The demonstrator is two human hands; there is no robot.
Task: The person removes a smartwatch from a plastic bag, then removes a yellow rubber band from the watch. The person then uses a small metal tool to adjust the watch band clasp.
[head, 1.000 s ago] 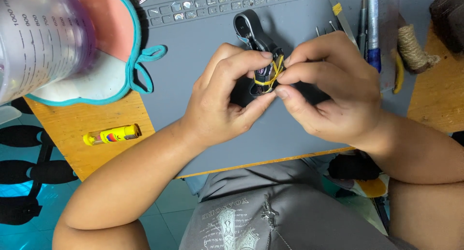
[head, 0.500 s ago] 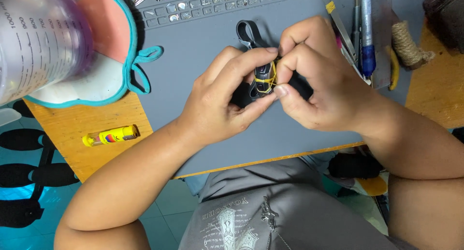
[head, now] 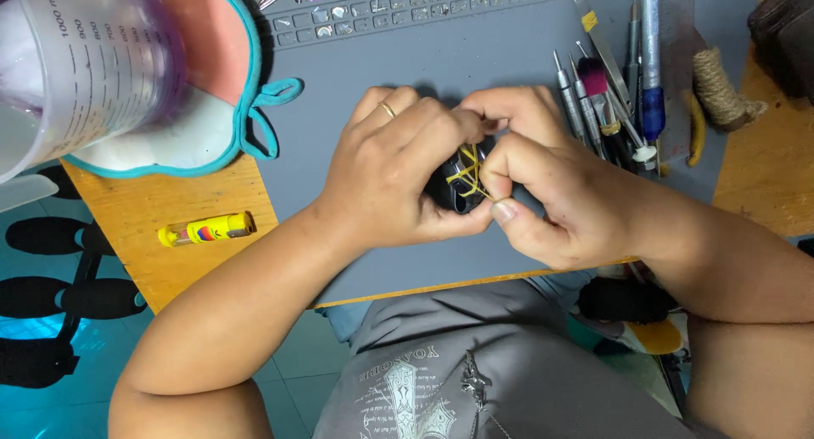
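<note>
I cradle the small black object in my left hand, fingers curled round it above the grey work mat so it cannot twist. My right hand pinches the yellow rubber band between thumb and forefinger, keeping it taut across the object. The hand tools lie just beside my right hand, within reach.

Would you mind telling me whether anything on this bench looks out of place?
Only one thing: a yellow lighter lies alone on the bare wooden tabletop, off the grey mat where the tools sit.
</note>
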